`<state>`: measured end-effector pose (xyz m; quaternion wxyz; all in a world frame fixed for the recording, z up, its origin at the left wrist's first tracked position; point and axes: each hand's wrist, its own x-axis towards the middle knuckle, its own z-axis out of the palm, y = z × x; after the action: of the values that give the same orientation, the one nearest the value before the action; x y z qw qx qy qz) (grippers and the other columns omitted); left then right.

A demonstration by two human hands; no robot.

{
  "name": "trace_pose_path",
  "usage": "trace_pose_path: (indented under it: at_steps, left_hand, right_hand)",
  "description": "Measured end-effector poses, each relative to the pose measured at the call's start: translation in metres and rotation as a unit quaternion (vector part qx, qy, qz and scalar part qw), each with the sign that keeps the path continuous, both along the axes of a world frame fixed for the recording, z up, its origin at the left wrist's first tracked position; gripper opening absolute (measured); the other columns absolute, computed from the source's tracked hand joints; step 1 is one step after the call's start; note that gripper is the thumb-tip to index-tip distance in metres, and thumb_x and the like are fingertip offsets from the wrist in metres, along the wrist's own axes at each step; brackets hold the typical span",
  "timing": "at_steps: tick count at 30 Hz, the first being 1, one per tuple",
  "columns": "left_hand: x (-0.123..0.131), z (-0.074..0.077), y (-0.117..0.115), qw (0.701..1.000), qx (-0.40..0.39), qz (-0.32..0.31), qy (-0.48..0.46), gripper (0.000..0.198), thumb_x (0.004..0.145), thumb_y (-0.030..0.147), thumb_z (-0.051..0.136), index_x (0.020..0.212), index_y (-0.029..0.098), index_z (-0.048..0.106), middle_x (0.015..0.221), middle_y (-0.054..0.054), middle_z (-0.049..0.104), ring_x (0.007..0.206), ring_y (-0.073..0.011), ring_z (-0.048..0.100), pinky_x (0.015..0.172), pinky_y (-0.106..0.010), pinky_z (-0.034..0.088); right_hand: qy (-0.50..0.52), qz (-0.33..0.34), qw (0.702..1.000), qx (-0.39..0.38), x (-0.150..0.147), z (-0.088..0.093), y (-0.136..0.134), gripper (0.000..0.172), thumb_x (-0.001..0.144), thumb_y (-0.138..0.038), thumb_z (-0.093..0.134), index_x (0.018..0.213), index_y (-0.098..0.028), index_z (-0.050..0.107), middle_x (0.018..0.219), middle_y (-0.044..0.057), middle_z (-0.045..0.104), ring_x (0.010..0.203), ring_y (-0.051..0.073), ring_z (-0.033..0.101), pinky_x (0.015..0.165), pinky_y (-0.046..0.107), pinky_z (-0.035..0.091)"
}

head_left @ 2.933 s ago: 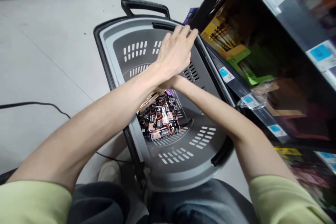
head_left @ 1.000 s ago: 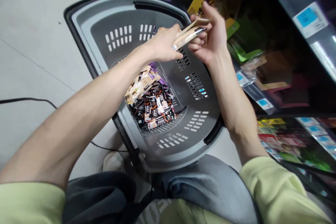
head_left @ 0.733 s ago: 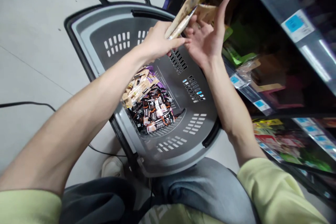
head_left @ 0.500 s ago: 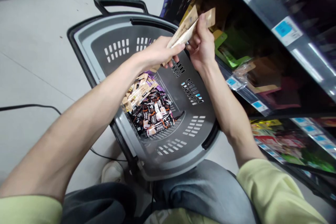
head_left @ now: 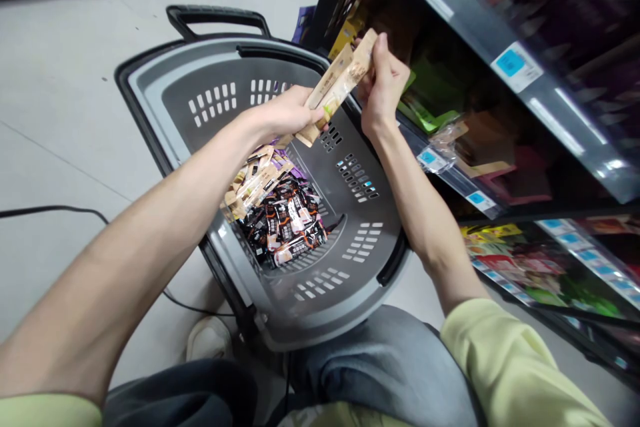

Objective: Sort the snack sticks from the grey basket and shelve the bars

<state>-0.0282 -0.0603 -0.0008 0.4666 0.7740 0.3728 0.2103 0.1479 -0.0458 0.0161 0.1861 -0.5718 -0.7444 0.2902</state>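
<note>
Over the far side of a grey shopping basket (head_left: 380, 227), my left hand (head_left: 287, 110) is closed on the lower end of some tan snack packets (head_left: 345, 83). My right hand (head_left: 383, 83) pinches the upper end of a packet, fingers curled around it. The packets are long and flat and lie slanted between both hands; how many there are I cannot tell. Down in the basket lies a pile of small wrapped packets: tan ones (head_left: 257, 180) at the left, partly behind my left forearm, and black and orange ones (head_left: 287, 217) nearer me.
On the right, dark store shelves (head_left: 555, 107) with blue and white price tags (head_left: 515, 65) hold bagged goods and stand close to my right arm. The basket handle (head_left: 217, 17) sticks out at the far side. A black cable (head_left: 55, 210) runs across the floor at the left.
The tan packets have turned so their printed faces show, and their upper end has come lower. My right hand has shifted down slightly. The whole view has shifted a little.
</note>
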Motion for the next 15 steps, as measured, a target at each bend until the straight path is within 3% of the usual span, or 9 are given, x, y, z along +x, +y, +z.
trace_pose_path:
  at_steps: [1, 3, 6, 11, 15]
  left_hand:
    - [-0.001, 0.002, -0.001, 1.000, -0.003, -0.004, -0.003, 0.031, 0.095, 0.034, 0.053, 0.120, 0.018, 0.061, 0.099, -0.013, 0.070, 0.090, -0.0222, 0.069, 0.074, -0.036, 0.054]
    - [-0.001, 0.006, -0.004, 0.999, -0.017, -0.008, -0.026, 0.030, 0.093, 0.031, 0.056, 0.119, 0.018, 0.062, 0.102, -0.014, 0.070, 0.092, -0.0230, 0.068, 0.075, -0.037, 0.055]
    - [0.000, 0.009, -0.006, 0.992, -0.067, -0.006, -0.105, 0.026, 0.090, 0.025, 0.063, 0.114, 0.016, 0.064, 0.101, -0.013, 0.069, 0.098, -0.0241, 0.067, 0.081, -0.037, 0.055]
    - [0.002, 0.005, -0.004, 0.969, -0.157, 0.015, -0.189, 0.011, 0.089, 0.015, 0.063, 0.099, 0.013, 0.065, 0.093, -0.010, 0.066, 0.099, -0.0238, 0.065, 0.085, -0.036, 0.052]
    - [0.004, 0.003, -0.001, 0.964, -0.168, 0.056, -0.198, 0.008, 0.092, 0.021, 0.060, 0.094, 0.014, 0.065, 0.086, -0.008, 0.067, 0.095, -0.0234, 0.065, 0.082, -0.033, 0.051]
  right_hand:
    - [0.030, -0.045, 0.996, 0.067, 0.002, -0.001, 0.001, 0.080, 0.063, -0.102, 0.022, 0.087, -0.039, 0.064, 0.051, 0.006, 0.053, 0.096, 0.032, 0.052, 0.071, 0.041, 0.037]
    - [0.106, -0.144, 0.956, 0.231, 0.007, -0.001, 0.004, 0.082, 0.071, -0.097, 0.008, 0.083, -0.037, 0.061, 0.060, 0.006, 0.056, 0.093, 0.031, 0.051, 0.072, 0.041, 0.037]
    - [0.161, -0.186, 0.903, 0.352, 0.014, 0.002, 0.006, 0.072, 0.080, -0.091, 0.011, 0.077, -0.034, 0.054, 0.074, 0.007, 0.059, 0.088, 0.028, 0.050, 0.073, 0.041, 0.039]
    - [0.203, -0.220, 0.876, 0.378, 0.011, -0.002, 0.009, 0.061, 0.073, -0.092, 0.042, 0.068, -0.032, 0.049, 0.072, 0.004, 0.055, 0.076, 0.025, 0.054, 0.065, 0.040, 0.045]
    - [0.225, -0.204, 0.909, 0.285, 0.006, -0.014, 0.016, 0.076, 0.068, -0.099, 0.034, 0.082, -0.028, 0.058, 0.065, 0.001, 0.054, 0.065, 0.018, 0.051, 0.054, 0.034, 0.039]
